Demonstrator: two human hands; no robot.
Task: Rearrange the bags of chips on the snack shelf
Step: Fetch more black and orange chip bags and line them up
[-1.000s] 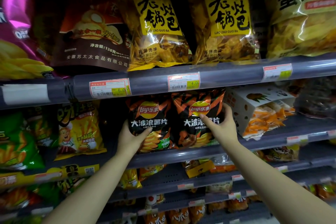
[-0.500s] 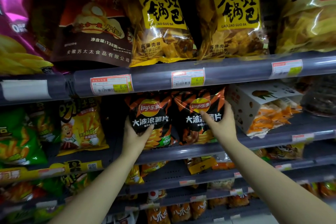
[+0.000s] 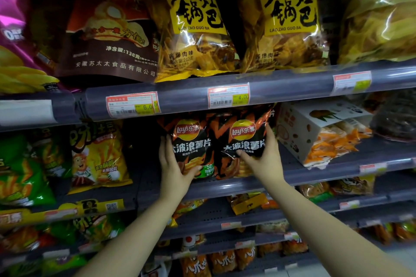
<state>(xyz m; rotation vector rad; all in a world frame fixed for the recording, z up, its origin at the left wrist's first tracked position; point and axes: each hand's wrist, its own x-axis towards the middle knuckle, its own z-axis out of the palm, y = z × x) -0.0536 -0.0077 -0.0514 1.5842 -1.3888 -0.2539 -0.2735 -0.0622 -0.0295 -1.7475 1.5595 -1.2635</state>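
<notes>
Two black-and-orange Lay's chip bags stand side by side on the second shelf point(image 3: 315, 175). My left hand point(image 3: 174, 168) grips the left Lay's bag point(image 3: 191, 141) along its left edge and lower front. My right hand point(image 3: 262, 159) clasps the right Lay's bag point(image 3: 244, 139) at its right edge, thumb across the front. The two bags touch in the middle, and their tops are tucked under the rail of the shelf above.
Big yellow-labelled bags point(image 3: 193, 29) and a brown bag point(image 3: 110, 38) fill the upper shelf behind its price rail point(image 3: 281, 87). A white carton of orange snacks point(image 3: 315, 132) lies right of my hand. Yellow fries bags point(image 3: 96, 155) and green bags stand left, across a dark gap.
Both hands have kept hold of the two Lay's bags and lifted them slightly, drawing them closer together. The view has tilted down a little and moved closer.
</notes>
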